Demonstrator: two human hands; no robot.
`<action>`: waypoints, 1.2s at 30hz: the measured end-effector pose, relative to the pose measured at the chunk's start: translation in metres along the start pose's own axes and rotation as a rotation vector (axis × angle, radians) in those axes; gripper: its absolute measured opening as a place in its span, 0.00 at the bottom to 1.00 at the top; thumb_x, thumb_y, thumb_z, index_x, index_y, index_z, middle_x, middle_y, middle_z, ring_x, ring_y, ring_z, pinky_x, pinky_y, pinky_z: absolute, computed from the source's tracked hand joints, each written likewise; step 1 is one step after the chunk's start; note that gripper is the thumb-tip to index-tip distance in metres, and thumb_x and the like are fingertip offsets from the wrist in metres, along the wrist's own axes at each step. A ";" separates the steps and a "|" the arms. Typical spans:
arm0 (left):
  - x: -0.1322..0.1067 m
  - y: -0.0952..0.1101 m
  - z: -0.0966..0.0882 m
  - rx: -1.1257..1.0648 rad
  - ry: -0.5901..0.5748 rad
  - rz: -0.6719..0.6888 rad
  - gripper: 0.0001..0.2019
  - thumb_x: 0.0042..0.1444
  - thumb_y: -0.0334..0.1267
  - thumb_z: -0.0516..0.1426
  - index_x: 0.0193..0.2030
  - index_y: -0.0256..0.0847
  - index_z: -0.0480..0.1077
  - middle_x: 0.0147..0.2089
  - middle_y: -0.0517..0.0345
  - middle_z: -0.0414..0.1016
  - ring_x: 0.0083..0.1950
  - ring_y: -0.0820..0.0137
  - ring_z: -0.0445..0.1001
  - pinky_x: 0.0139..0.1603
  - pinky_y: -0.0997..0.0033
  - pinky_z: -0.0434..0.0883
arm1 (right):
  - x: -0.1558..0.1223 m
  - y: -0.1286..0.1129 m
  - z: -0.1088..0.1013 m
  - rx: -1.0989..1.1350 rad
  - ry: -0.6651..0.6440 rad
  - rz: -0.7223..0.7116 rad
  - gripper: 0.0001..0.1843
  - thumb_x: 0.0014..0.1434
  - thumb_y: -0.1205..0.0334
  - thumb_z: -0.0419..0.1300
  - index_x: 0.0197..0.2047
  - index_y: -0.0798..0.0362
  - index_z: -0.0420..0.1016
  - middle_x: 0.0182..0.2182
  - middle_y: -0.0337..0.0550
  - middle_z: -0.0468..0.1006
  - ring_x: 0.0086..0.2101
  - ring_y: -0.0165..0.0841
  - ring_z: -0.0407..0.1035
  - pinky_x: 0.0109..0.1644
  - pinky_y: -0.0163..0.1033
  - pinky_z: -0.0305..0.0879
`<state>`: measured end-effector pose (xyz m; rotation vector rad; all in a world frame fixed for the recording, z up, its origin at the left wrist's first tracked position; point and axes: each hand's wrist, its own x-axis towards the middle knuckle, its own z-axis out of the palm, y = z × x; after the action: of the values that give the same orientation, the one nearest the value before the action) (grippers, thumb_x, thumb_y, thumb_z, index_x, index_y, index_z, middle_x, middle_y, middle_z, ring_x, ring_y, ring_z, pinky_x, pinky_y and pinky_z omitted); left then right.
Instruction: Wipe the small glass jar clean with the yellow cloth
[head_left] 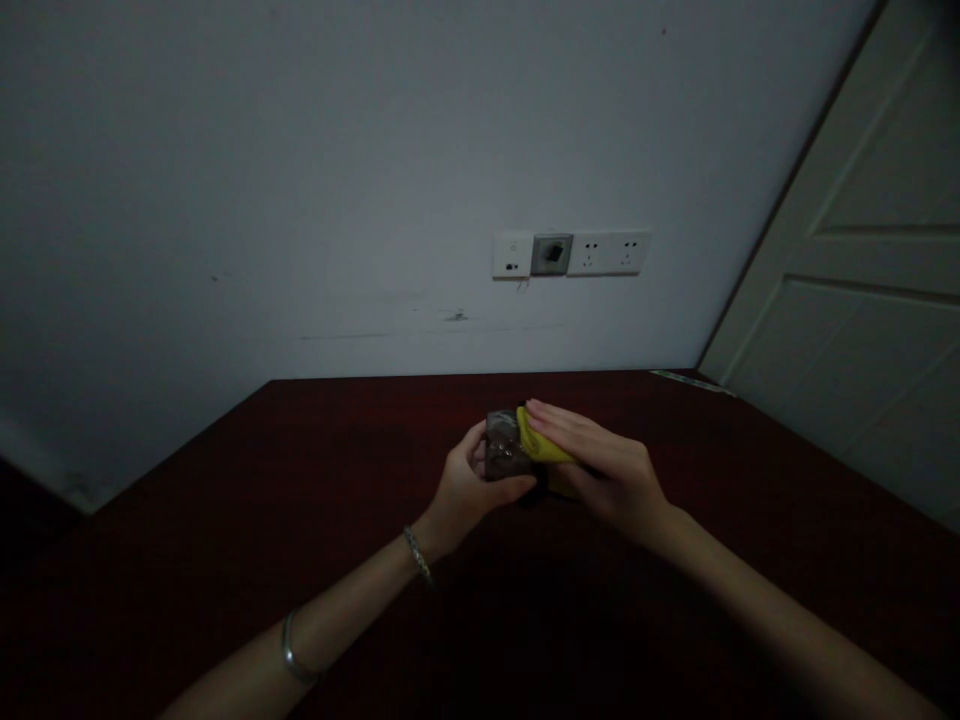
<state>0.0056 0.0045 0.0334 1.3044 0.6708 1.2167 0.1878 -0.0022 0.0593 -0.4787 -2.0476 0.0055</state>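
Observation:
My left hand (469,490) is wrapped round a small, dark, see-through box-like object (504,445) with shiny glints on its face; I cannot make out its exact kind. Against the object's right side, my right hand (611,465) presses a folded yellow cloth (541,440). The fingers of the right hand lie together over the cloth, and its dark edge hangs below. Both hands are raised a little over the dark red table (337,450). The lower part of the object is partly hidden by my left thumb.
Behind the table stands a pale wall (300,200) with a row of sockets and switches (570,254). A panelled white door (862,270) is at the right. A thin patterned strip (690,381) lies at the table's back right edge. The light is dim.

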 end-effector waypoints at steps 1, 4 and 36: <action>0.000 0.000 0.000 -0.018 0.010 -0.006 0.31 0.38 0.35 0.69 0.51 0.36 0.65 0.48 0.48 0.75 0.47 0.59 0.75 0.48 0.60 0.73 | -0.001 0.000 0.000 -0.007 -0.032 -0.033 0.29 0.60 0.75 0.53 0.63 0.46 0.60 0.58 0.46 0.68 0.58 0.39 0.62 0.60 0.54 0.64; 0.002 -0.001 -0.001 -0.048 0.038 0.010 0.29 0.40 0.36 0.68 0.50 0.35 0.66 0.48 0.48 0.75 0.48 0.61 0.75 0.50 0.61 0.73 | -0.004 0.001 0.000 -0.012 -0.128 -0.113 0.29 0.61 0.75 0.52 0.64 0.49 0.57 0.59 0.47 0.66 0.60 0.39 0.58 0.61 0.55 0.62; 0.007 -0.004 -0.001 0.047 0.075 -0.044 0.40 0.30 0.29 0.70 0.53 0.35 0.61 0.49 0.44 0.74 0.49 0.58 0.74 0.53 0.55 0.71 | 0.000 0.010 -0.016 -0.198 -0.199 -0.081 0.29 0.61 0.76 0.51 0.64 0.53 0.56 0.59 0.51 0.66 0.61 0.39 0.56 0.61 0.55 0.62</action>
<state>0.0080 0.0122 0.0313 1.2810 0.7819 1.2259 0.2043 0.0036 0.0654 -0.5340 -2.2742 -0.2073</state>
